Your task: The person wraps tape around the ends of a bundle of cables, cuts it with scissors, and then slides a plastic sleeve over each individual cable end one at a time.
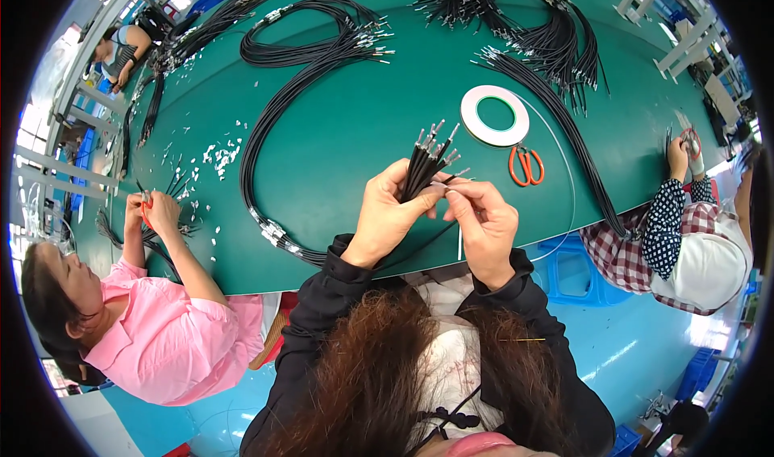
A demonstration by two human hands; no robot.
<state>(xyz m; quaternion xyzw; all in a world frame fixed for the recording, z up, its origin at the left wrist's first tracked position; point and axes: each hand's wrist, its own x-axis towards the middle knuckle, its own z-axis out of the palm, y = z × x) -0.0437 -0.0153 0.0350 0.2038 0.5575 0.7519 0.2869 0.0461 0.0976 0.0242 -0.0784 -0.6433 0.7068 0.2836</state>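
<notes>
on the table [363, 126] before me, the roll [522, 118] lies beyond my right hand [489, 227], scissors [527, 165] on its near side. a bundle [256, 134] curves to my left; a second bundle [564, 120] runs right of the roll.

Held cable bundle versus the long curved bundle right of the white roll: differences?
The held bundle sits in the left hand; the curved bundle lies on the green table. The held bundle shows only a short length, the curved bundle a long arc. Both are black with silvery tips.

Green table [371, 126], black cables [251, 150], orange scissors [528, 166]
</notes>
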